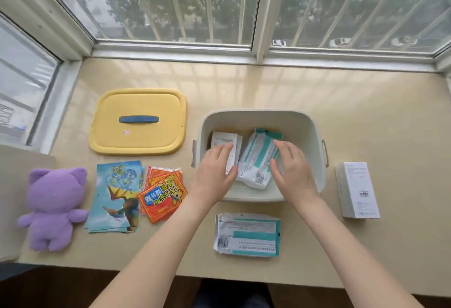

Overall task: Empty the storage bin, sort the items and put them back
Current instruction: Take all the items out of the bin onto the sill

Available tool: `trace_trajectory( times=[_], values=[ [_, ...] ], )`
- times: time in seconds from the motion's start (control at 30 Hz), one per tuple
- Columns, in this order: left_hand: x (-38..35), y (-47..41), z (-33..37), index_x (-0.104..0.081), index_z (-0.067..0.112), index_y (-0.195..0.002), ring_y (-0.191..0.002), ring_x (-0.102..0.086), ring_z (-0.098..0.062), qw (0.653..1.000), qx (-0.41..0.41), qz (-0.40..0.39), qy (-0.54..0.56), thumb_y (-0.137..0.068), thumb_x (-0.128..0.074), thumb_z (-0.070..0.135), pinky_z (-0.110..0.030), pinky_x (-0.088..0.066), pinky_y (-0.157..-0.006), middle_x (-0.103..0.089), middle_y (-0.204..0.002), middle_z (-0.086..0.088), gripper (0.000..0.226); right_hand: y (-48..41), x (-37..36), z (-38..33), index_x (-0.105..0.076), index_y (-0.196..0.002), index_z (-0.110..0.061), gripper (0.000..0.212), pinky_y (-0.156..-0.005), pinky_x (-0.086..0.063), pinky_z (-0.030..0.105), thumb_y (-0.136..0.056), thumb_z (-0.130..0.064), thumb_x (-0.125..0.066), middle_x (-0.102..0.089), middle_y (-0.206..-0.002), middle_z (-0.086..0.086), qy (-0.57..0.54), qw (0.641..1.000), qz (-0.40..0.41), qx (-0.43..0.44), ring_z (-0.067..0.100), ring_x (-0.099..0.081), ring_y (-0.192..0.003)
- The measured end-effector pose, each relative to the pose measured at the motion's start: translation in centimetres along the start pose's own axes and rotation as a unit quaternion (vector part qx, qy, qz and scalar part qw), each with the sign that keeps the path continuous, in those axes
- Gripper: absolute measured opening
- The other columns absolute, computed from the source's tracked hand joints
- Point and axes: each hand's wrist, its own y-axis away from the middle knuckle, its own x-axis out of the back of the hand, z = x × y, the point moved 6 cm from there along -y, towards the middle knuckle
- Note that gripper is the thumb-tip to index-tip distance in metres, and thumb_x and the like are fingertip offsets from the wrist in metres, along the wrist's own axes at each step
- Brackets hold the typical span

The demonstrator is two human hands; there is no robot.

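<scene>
The pale storage bin (312, 134) sits open at the middle of the sill. Inside it lie a white box (225, 140) on the left and a white-and-teal packet (258, 159) leaning to its right. My left hand (214, 168) rests on the white box with fingers spread. My right hand (290, 163) hovers at the packet's right edge, fingers apart, and grips nothing that I can see. Another white-and-teal packet (247, 234) lies flat in front of the bin.
The yellow lid (139, 122) with a blue handle lies left of the bin. Below it are a purple plush toy (55, 205), a stack of blue picture cards (114, 195) and red-orange packets (162, 196). A tall white box (357, 189) lies right of the bin. Windows close off the back and left.
</scene>
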Motion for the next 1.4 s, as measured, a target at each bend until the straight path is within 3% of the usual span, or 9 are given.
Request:
trace_trajectory(
  times=[0.2,0.37,0.6,0.73,0.83,0.97,1.13,1.27,1.4],
  values=[
    [-7.7,-4.8,-5.4,-0.034,0.0,-0.139,-0.13,-0.032,-0.033,0.99,0.116,-0.044,-0.063,-0.087,-0.057,0.019,-0.037,-0.026,-0.11,-0.033,-0.145,-0.02,0.059,-4.2,-7.2,4.2,-0.045,-0.143,-0.009,0.052,-0.095,-0.046,0.047,-0.094,-0.023,-0.054,-0.054,-0.131,0.015,0.029,0.996,-0.077,-0.03,0.033,-0.051,-0.116],
    [-9.4,-6.3,-6.5,-0.045,0.003,-0.128,-0.127,-0.032,-0.035,0.99,0.097,-0.028,-0.099,-0.083,-0.06,0.02,-0.041,-0.033,-0.104,-0.034,-0.143,-0.022,0.051,-5.9,-9.6,5.6,-0.039,-0.146,-0.013,0.056,-0.089,-0.047,0.046,-0.095,-0.029,-0.055,-0.05,-0.127,0.016,0.066,0.988,-0.12,-0.064,0.032,-0.048,-0.11],
    [-9.8,-6.0,-7.6,-0.029,0.015,-0.143,-0.137,-0.025,-0.037,0.979,0.194,-0.029,0.058,-0.082,-0.069,0.021,-0.041,-0.027,-0.113,-0.018,-0.148,-0.02,0.073,-5.7,-10.1,6.5,-0.031,-0.149,-0.032,0.06,-0.09,-0.043,0.042,-0.094,-0.047,-0.051,-0.038,-0.128,0.018,0.117,0.974,-0.147,-0.122,0.032,-0.042,-0.113],
    [-10.5,-6.0,-8.5,-0.018,0.018,-0.148,-0.126,-0.042,-0.035,0.952,0.262,-0.046,0.155,-0.077,-0.074,0.021,-0.035,-0.036,-0.102,-0.042,-0.136,-0.018,0.091,-5.2,-10.7,6.8,-0.021,-0.15,-0.043,0.067,-0.092,-0.043,0.042,-0.091,-0.059,-0.048,-0.034,-0.128,0.02,0.124,0.961,-0.169,-0.179,0.037,-0.041,-0.113],
    [-10.9,-6.0,-9.1,-0.009,0.015,-0.151,-0.13,-0.043,-0.029,0.927,0.315,-0.055,0.198,-0.077,-0.076,0.024,-0.033,-0.038,-0.102,-0.044,-0.142,-0.012,0.101,-4.8,-11.7,7.3,-0.013,-0.15,-0.05,0.072,-0.094,-0.044,0.043,-0.089,-0.064,-0.047,-0.033,-0.13,0.023,0.089,0.953,-0.186,-0.223,0.039,-0.044,-0.111],
    [-11.4,-6.4,-9.5,-0.028,0.018,-0.141,-0.118,-0.053,-0.029,0.929,0.312,-0.08,0.181,-0.073,-0.075,0.033,-0.033,-0.045,-0.089,-0.054,-0.13,-0.007,0.083,-4.4,-13.3,7.4,-0.007,-0.149,-0.055,0.074,-0.099,-0.042,0.045,-0.09,-0.058,-0.052,-0.031,-0.135,0.025,-0.002,0.945,-0.212,-0.247,0.044,-0.042,-0.115],
    [-11.3,-6.4,-9.0,-0.034,0.032,-0.139,-0.116,-0.051,-0.023,0.933,0.288,-0.077,0.202,-0.072,-0.077,0.033,-0.027,-0.039,-0.085,-0.049,-0.127,-0.003,0.079,-4.5,-13.0,7.6,-0.025,-0.145,-0.054,0.078,-0.105,-0.039,0.043,-0.085,-0.036,-0.071,-0.031,-0.13,0.015,-0.117,0.941,-0.17,-0.269,0.039,-0.04,-0.12],
    [-10.9,-6.3,-8.7,-0.036,0.037,-0.136,-0.113,-0.053,-0.019,0.927,0.271,-0.068,0.248,-0.071,-0.073,0.029,-0.034,-0.047,-0.091,-0.058,-0.12,0.004,0.075,-4.5,-12.5,8.1,-0.029,-0.142,-0.054,0.08,-0.102,-0.042,0.039,-0.08,-0.034,-0.075,-0.04,-0.123,0.014,-0.15,0.934,-0.15,-0.288,0.036,-0.043,-0.116],
    [-10.4,-6.1,-8.0,-0.04,0.041,-0.135,-0.102,-0.062,-0.008,0.903,0.272,-0.071,0.325,-0.083,-0.063,0.022,-0.026,-0.05,-0.085,-0.062,-0.112,0.019,0.06,-4.5,-11.8,8.6,-0.033,-0.135,-0.057,0.077,-0.095,-0.049,0.04,-0.073,-0.034,-0.073,-0.055,-0.111,0.011,-0.174,0.935,-0.123,-0.283,0.033,-0.05,-0.11]
  ],
)
